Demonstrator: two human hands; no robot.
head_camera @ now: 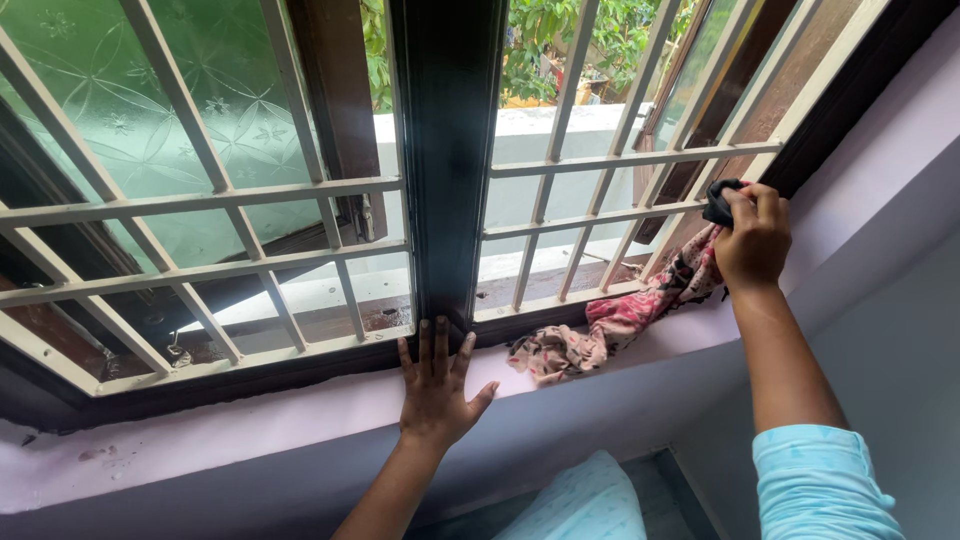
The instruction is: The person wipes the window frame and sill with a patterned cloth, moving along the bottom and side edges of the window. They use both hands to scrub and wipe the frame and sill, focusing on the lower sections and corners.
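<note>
The right hand [755, 240], at the right of the frame, is closed on a cloth [620, 320]; its fingers [765, 205] are curled tight around a dark bunched end of it, held against the grille [600, 160] near the right edge of the window. From the hand the cloth, patterned in pink and red, hangs down and left and trails onto the sill [250, 430], ending in a crumpled heap at lower centre, just right of the mullion [445, 150]. The left hand [437, 390] lies flat on the sill at lower centre, palm down, fingers spread, fingertips touching the base of the dark mullion; it holds nothing and sits just left of the cloth's heap, apart from it. The grille's pale bars cover both window halves. A green patterned glass pane [130, 110] fills the upper left. A light blue sleeve [815, 480] covers the right upper arm at lower right. A pale blue pillow [585, 500] shows at bottom centre.
</note>
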